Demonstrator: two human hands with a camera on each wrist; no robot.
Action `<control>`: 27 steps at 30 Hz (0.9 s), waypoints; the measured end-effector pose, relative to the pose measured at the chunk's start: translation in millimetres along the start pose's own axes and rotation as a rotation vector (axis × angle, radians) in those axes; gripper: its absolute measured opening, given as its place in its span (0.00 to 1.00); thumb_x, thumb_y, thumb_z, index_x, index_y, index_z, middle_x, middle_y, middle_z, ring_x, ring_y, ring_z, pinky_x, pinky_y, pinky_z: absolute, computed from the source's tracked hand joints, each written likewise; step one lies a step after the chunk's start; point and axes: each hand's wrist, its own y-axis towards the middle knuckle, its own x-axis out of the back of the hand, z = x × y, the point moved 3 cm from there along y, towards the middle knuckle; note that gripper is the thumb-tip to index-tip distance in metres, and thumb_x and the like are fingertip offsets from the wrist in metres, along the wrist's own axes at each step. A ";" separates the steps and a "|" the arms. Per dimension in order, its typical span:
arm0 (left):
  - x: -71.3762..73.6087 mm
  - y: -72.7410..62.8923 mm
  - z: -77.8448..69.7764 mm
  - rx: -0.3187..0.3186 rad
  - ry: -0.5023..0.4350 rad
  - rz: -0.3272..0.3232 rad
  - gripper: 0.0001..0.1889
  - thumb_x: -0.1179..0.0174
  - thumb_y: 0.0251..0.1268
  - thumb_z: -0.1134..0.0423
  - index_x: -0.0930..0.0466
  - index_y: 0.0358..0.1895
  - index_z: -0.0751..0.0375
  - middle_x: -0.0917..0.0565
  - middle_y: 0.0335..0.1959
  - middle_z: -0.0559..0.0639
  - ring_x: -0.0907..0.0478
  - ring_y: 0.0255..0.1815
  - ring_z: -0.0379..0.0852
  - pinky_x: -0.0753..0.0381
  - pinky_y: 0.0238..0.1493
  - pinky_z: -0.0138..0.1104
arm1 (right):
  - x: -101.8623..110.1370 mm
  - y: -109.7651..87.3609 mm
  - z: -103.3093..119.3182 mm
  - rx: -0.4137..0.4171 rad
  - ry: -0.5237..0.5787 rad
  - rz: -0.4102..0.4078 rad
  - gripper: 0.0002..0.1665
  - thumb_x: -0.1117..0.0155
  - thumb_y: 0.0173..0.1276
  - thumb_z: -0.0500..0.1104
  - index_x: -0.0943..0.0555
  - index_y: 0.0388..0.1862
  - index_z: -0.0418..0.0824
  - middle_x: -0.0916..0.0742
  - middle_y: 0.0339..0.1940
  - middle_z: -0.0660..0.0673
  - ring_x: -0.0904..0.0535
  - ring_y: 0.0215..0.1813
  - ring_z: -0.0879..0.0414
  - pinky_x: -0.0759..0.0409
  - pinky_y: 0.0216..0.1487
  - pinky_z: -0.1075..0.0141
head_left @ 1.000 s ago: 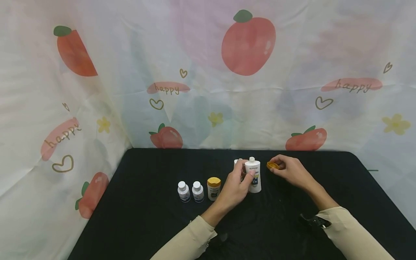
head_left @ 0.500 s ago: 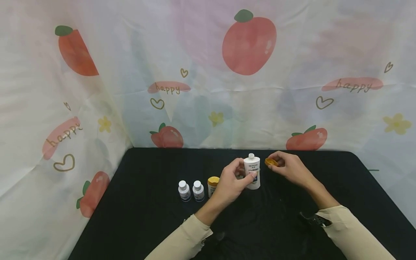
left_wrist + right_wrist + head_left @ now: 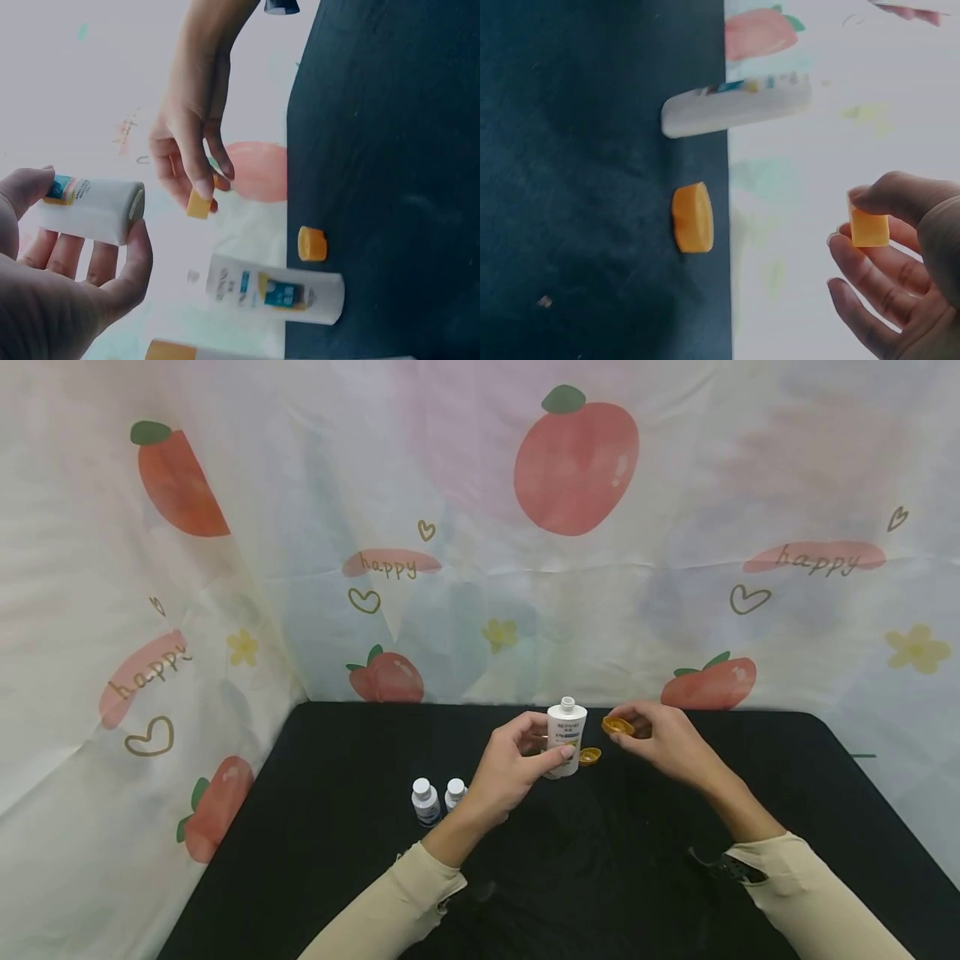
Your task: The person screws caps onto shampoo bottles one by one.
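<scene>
My left hand [image 3: 510, 764] grips a white bottle [image 3: 566, 727] with a bare, uncapped neck. The left wrist view shows this bottle [image 3: 90, 206] raised off the table, its base visible. A yellow-orange cap [image 3: 618, 726] is pinched between thumb and fingers of my right hand [image 3: 667, 742], just right of the bottle. Another such cap [image 3: 590, 757] lies on the table beside the bottle. A second white bottle [image 3: 277, 291] stands upright near that cap [image 3: 312, 244]; in the head view it is mostly hidden behind my left hand and the held bottle.
Two small white bottles with white caps, one [image 3: 425, 802] fully seen and one [image 3: 454, 792] partly covered by my left wrist, stand on the black table [image 3: 315, 860]. A yellow-capped bottle [image 3: 171, 351] shows at the left wrist view's lower edge. A printed curtain [image 3: 465, 485] hangs behind.
My left hand has lifted the white bottle and carried it up and left, hiding the yellow-capped bottle and revealing the cap on the table. My right hand with its cap has shifted slightly left.
</scene>
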 end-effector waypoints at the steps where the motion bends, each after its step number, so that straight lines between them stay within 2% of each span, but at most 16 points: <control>1: 2.8 0.2 -1.0 0.008 -0.007 0.001 0.18 0.30 0.66 0.62 0.19 0.57 0.55 0.15 0.53 0.52 0.16 0.52 0.45 0.15 0.51 0.38 | 0.6 0.4 2.5 0.001 0.003 -0.001 0.15 0.27 0.67 0.38 0.16 0.51 0.39 0.11 0.44 0.43 0.13 0.40 0.54 0.15 0.40 0.65; 9: 25.0 -1.3 -6.3 0.049 -0.013 0.013 0.20 0.30 0.66 0.61 0.21 0.60 0.55 0.16 0.56 0.52 0.17 0.56 0.48 0.14 0.51 0.41 | 5.9 1.3 25.2 0.035 0.023 -0.044 0.17 0.25 0.66 0.40 0.16 0.52 0.39 0.10 0.43 0.44 0.12 0.40 0.53 0.14 0.42 0.59; 15: 39.9 -4.8 -6.5 0.077 0.036 -0.010 0.20 0.29 0.65 0.60 0.19 0.58 0.57 0.15 0.55 0.53 0.16 0.54 0.48 0.14 0.50 0.40 | 10.8 0.3 41.4 0.033 0.052 -0.065 0.18 0.24 0.65 0.43 0.15 0.52 0.41 0.10 0.41 0.46 0.13 0.39 0.55 0.16 0.40 0.67; 21: 50.6 -8.0 -7.2 0.076 0.031 -0.040 0.18 0.28 0.64 0.61 0.18 0.55 0.59 0.14 0.52 0.54 0.14 0.51 0.48 0.13 0.49 0.40 | 15.6 0.1 53.7 0.030 0.139 -0.050 0.17 0.24 0.65 0.43 0.16 0.51 0.42 0.11 0.42 0.46 0.13 0.41 0.57 0.17 0.42 0.71; 27: 56.1 -11.0 -7.2 0.072 0.065 -0.023 0.19 0.29 0.65 0.60 0.19 0.57 0.56 0.14 0.52 0.53 0.15 0.51 0.48 0.14 0.51 0.41 | 19.6 3.2 64.9 0.093 0.227 -0.034 0.18 0.25 0.66 0.41 0.16 0.54 0.45 0.12 0.45 0.49 0.14 0.44 0.60 0.16 0.45 0.70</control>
